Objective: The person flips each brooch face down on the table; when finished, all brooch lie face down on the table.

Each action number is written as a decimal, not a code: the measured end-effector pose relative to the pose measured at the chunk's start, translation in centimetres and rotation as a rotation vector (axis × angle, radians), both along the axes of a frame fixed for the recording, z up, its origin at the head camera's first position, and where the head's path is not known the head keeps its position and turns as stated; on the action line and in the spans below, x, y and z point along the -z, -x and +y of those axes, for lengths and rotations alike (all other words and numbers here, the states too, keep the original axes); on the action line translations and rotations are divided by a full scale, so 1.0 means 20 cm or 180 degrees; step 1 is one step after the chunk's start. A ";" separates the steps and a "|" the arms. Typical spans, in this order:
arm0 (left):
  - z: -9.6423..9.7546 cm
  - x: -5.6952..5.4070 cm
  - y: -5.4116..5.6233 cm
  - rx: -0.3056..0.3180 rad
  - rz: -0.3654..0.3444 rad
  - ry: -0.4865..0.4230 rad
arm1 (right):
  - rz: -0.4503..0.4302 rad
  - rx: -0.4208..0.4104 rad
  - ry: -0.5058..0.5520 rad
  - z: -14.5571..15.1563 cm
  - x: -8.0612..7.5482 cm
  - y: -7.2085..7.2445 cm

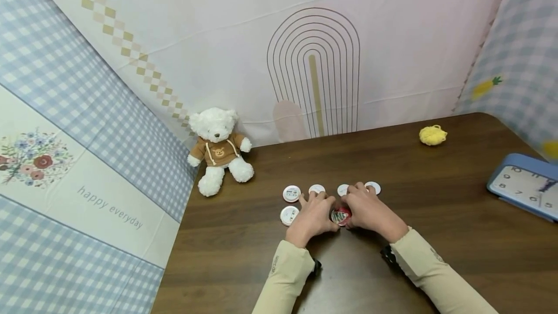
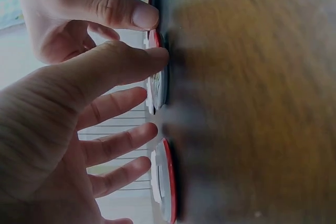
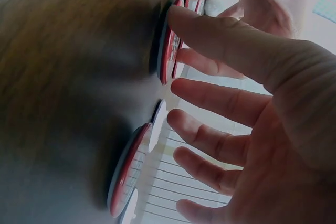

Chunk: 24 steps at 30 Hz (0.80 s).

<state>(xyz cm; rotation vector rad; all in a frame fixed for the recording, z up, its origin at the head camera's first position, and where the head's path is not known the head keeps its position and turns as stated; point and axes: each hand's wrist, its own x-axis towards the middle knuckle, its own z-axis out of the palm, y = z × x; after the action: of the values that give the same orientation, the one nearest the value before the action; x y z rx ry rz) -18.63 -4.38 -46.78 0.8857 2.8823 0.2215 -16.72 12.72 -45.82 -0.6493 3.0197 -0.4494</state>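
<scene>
Both hands meet over a red and green round pin badge (image 1: 341, 216) near the table's middle. My left hand (image 1: 311, 215) pinches its left side, thumb along the near edge. From the right, my right hand (image 1: 369, 210) holds the same badge between thumb and index finger, its other fingers spread. Around them lie white-backed badges: an upper left one (image 1: 291, 193), a lower left one (image 1: 289, 215) with its pin showing, and others beyond the fingers (image 1: 317, 189). In the right wrist view, another red-edged badge (image 3: 129, 174) lies beneath the right hand's outer fingers.
A white teddy bear (image 1: 218, 151) in a brown hoodie sits at the table's back left. A yellow yarn ball (image 1: 433, 135) lies at the back right. A blue-framed clock (image 1: 525, 185) stands at the right edge, and a patterned cloth (image 1: 392, 62) hangs behind the table.
</scene>
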 end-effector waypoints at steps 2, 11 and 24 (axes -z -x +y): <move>0.00 0.00 0.00 0.0014 0.0009 -0.0009 | 0.0017 -0.0018 0.0005 0.00 0.00 0.00; -0.01 0.00 -0.01 0.0056 0.0072 -0.0037 | -0.0013 -0.0098 -0.0044 0.00 0.01 0.00; -0.02 -0.01 -0.02 0.0095 0.0012 -0.0297 | -0.0258 -0.0159 -0.0047 0.03 0.01 0.01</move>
<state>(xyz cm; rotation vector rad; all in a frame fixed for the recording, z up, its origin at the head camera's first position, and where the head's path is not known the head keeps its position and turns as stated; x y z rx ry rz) -18.19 -4.78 -46.66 0.9448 2.8807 0.3544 -16.88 13.26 -45.92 -0.6864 2.9210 -0.4397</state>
